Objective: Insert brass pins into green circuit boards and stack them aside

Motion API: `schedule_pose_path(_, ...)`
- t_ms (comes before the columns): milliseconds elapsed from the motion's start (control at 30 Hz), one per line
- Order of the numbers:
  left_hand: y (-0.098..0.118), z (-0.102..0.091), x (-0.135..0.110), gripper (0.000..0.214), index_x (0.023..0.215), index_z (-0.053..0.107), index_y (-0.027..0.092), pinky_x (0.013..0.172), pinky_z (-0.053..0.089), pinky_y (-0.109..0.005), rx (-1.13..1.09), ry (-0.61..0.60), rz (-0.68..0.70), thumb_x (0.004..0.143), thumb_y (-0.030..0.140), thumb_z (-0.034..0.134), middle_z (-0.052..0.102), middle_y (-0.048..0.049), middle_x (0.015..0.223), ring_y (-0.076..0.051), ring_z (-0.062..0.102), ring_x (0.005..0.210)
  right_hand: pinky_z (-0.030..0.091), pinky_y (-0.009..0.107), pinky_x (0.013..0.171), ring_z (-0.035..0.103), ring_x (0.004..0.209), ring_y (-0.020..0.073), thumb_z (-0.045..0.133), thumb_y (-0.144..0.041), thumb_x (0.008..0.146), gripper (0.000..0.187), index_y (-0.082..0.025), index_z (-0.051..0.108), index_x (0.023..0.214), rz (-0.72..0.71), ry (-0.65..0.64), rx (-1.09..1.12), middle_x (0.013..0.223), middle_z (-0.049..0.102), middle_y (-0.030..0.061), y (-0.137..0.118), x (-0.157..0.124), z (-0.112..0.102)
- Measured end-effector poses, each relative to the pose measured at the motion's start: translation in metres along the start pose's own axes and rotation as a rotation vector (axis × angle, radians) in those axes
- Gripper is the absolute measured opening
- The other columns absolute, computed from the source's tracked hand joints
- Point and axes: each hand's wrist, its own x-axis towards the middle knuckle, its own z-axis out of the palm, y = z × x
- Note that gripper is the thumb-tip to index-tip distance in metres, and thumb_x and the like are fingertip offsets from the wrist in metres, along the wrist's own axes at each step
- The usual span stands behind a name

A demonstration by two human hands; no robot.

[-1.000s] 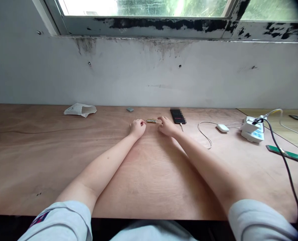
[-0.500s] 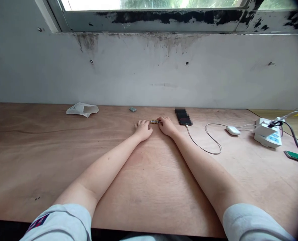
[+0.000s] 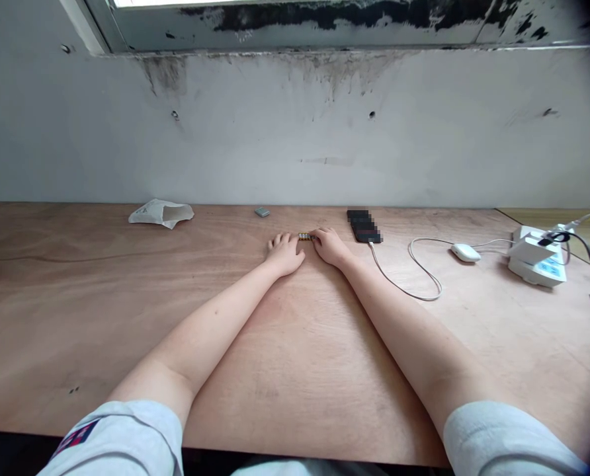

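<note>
Since the earlier frame, I've got both hands closing in on the row of small gold metal cylinders (image 3: 305, 237), lying on the plywood bench top (image 3: 126, 344) near the black rectangular phone (image 3: 364, 226). Head view: left hand (image 3: 285, 254) and right hand (image 3: 329, 248) flank it, fingers loosely apart, tips at both ends. Looks like end-pressure keeping the row straight; contact can't be confirmed.

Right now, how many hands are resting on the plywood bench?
2: the left hand just left of the small row of gold cylinders, the right hand just right of it.
</note>
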Motion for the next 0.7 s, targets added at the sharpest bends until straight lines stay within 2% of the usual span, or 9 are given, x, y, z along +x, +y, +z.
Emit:
schedule_pose_path(233,-0.001,-0.001,-0.002,0.048,0.136,0.057,0.021,0.112,0.034,-0.055,-0.091,0.037,0.014,0.091,0.039,0.054,0.056,-0.0142,0.146,-0.036,0.046,0.136,0.043,0.035,0.100,0.060,0.109,0.0248,0.051,-0.010,0.095,0.026,-0.014,0.069,0.113,0.005,0.020,0.022,0.114,0.071,0.0129,0.000,-0.001,-0.002)
schedule_pose_path(333,-0.018,-0.009,0.002,0.040,0.127,0.062,0.017,0.107,0.043,-0.045,-0.217,0.128,0.015,0.090,0.030,0.056,0.065,-0.0147,0.132,-0.031,0.058,0.124,0.043,0.035,0.098,0.061,0.107,0.0246,0.052,-0.012,0.096,0.023,-0.015,0.070,0.110,0.013,0.022,0.039,0.111,0.071,0.0123,0.002,-0.001,-0.001)
schedule_pose_path(400,-0.043,-0.020,0.004,0.030,0.115,0.067,0.015,0.101,0.048,-0.038,-0.272,0.221,-0.023,0.091,0.024,0.052,0.069,-0.0140,0.118,-0.026,0.063,0.112,0.044,0.035,0.097,0.061,0.106,0.0244,0.053,-0.013,0.096,0.021,-0.015,0.070,0.108,0.022,0.025,0.039,0.110,0.071,0.0125,0.004,-0.001,0.000)
schedule_pose_path(500,-0.099,-0.042,-0.003,0.024,0.102,0.069,0.016,0.097,0.049,-0.038,-0.178,0.347,-0.155,0.091,0.020,0.048,0.070,-0.0134,0.107,-0.025,0.064,0.105,0.044,0.036,0.097,0.062,0.105,0.0247,0.054,-0.013,0.095,0.020,-0.015,0.070,0.107,0.013,0.024,0.023,0.110,0.071,0.0125,0.006,0.001,0.002)
schedule_pose_path(633,-0.184,-0.074,-0.040,0.030,0.112,0.067,0.013,0.102,0.043,-0.047,0.112,0.378,-0.378,0.088,0.022,0.051,0.064,-0.0189,0.117,-0.034,0.058,0.115,0.044,0.038,0.099,0.062,0.107,0.0262,0.054,-0.014,0.095,0.021,-0.014,0.070,0.109,0.001,0.021,0.017,0.113,0.071,0.0129,0.007,0.002,0.003)
schedule_pose_path(700,-0.223,-0.092,-0.064,0.037,0.118,0.064,0.011,0.101,0.041,-0.055,0.275,0.367,-0.550,0.086,0.026,0.054,0.060,-0.0236,0.124,-0.040,0.052,0.120,0.044,0.038,0.099,0.061,0.108,0.0264,0.054,-0.015,0.095,0.023,-0.014,0.070,0.110,0.001,0.020,0.018,0.113,0.071,0.0128,0.008,0.002,0.003)
